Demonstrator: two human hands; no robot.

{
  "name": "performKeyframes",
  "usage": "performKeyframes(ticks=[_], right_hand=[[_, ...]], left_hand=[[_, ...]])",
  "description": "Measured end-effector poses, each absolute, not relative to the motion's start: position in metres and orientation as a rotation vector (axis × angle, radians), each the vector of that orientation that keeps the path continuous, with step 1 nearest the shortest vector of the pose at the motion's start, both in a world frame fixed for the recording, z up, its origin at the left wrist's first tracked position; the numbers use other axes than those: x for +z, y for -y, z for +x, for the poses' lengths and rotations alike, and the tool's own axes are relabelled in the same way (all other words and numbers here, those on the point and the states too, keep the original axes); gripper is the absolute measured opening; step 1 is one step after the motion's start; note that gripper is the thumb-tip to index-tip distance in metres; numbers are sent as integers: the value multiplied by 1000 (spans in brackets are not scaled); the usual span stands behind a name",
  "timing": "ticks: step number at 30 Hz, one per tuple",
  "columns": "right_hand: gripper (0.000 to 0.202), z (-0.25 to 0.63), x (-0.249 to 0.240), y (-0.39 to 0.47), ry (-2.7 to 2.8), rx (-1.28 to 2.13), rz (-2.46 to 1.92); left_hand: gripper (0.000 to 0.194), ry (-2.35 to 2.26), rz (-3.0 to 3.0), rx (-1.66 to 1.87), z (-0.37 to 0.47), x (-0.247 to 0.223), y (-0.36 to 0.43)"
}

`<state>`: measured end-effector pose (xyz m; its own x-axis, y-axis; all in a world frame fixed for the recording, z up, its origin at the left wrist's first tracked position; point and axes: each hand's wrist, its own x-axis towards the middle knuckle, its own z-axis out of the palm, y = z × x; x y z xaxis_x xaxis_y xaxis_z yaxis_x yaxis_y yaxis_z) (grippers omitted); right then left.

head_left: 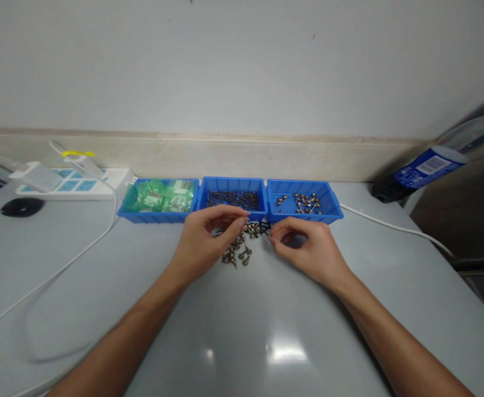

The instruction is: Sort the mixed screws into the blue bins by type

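A loose pile of small metal screws and fittings (240,248) lies on the grey table (242,331) in front of three blue bins. My left hand (203,240) rests over the pile's left side, fingers curled, fingertips touching pieces near the middle bin. My right hand (306,248) sits at the pile's right edge, thumb and forefinger pinched at a small dark piece (267,229). The left bin (159,216) holds green plastic bags, the middle bin (232,184) dark screws, the right bin (304,216) a few metal fittings.
A white power strip (74,184) with plugs stands at the back left, its white cables (60,270) looping across the table. A black round object (22,207) lies near it. A plastic bottle with a blue label (428,168) lies at the back right. Another cable (391,226) runs right.
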<state>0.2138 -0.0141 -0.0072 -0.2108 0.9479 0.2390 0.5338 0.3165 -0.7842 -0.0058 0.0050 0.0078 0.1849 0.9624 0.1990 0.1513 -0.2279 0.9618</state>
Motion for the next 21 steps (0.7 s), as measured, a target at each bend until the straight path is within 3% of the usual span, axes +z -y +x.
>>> performKeyframes(ticks=[10, 17, 21], right_hand=[[19, 218, 4, 19, 1400, 1382, -1053], [22, 213, 3, 18, 1357, 1390, -1028], [12, 210, -2, 17, 1615, 1020, -1133]], left_hand=[[14, -914, 1656, 844, -3, 17, 4], [14, -856, 1488, 837, -9, 15, 1], [20, -969, 1423, 1069, -9, 12, -5]])
